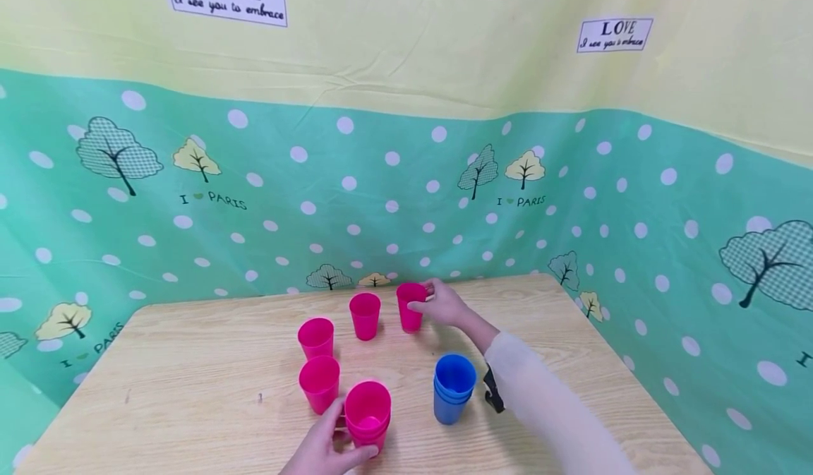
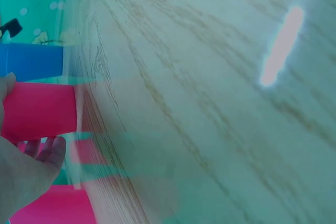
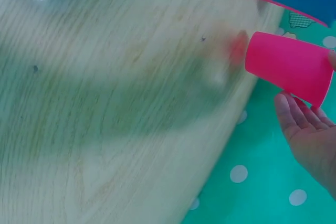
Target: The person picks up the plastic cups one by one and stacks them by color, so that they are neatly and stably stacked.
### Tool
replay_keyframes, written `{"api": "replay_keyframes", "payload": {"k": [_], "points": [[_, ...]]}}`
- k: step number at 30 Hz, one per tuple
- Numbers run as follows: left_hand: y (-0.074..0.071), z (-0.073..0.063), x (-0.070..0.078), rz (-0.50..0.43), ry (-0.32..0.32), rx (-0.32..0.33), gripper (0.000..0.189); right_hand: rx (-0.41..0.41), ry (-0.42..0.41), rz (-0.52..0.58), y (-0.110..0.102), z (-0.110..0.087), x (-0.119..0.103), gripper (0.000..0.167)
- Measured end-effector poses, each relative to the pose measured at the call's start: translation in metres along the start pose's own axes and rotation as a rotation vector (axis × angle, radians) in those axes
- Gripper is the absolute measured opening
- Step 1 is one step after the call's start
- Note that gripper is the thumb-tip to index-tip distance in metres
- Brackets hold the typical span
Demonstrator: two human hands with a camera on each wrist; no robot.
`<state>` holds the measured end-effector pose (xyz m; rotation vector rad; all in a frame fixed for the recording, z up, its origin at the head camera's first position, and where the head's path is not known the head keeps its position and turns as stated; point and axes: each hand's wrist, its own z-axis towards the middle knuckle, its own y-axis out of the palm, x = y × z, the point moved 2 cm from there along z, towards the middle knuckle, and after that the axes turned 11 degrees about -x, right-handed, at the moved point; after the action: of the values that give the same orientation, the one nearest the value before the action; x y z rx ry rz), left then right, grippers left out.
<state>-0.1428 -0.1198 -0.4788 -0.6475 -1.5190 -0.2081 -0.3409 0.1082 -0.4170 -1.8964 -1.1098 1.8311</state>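
Observation:
At the front of the table, my left hand [image 1: 324, 448] grips a short stack of pink cups [image 1: 368, 408], thumb on the near side and fingers on the left. The left wrist view shows these fingers [image 2: 51, 151] around the pink stack [image 2: 42, 109], low over the tabletop. Farther back, my right hand [image 1: 447, 305] holds a single pink cup [image 1: 411, 308] by its right side near the rim. In the right wrist view this cup [image 3: 286, 65] is upright relative to the tabletop, between thumb and fingers [image 3: 286, 109].
Three single pink cups curve leftward: one at the back [image 1: 365, 317], one at mid-left [image 1: 315, 339] and one beside the left hand [image 1: 320, 383]. A stack of blue cups [image 1: 452, 390] stands near the right forearm. Patterned cloth [image 1: 381, 178] hangs behind the wooden table [image 1: 190, 390].

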Motion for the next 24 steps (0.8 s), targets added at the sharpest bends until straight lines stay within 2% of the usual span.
{"api": "replay_keyframes", "payload": {"k": [11, 24], "points": [[0.001, 0.0, 0.0, 0.034, 0.006, 0.012, 0.072, 0.004, -0.018, 0.053, -0.01, -0.008, -0.001, 0.058], [0.001, 0.0, 0.001, 0.017, -0.004, 0.009, 0.072, -0.029, -0.032, 0.119, -0.019, -0.022, -0.016, 0.061]]}}
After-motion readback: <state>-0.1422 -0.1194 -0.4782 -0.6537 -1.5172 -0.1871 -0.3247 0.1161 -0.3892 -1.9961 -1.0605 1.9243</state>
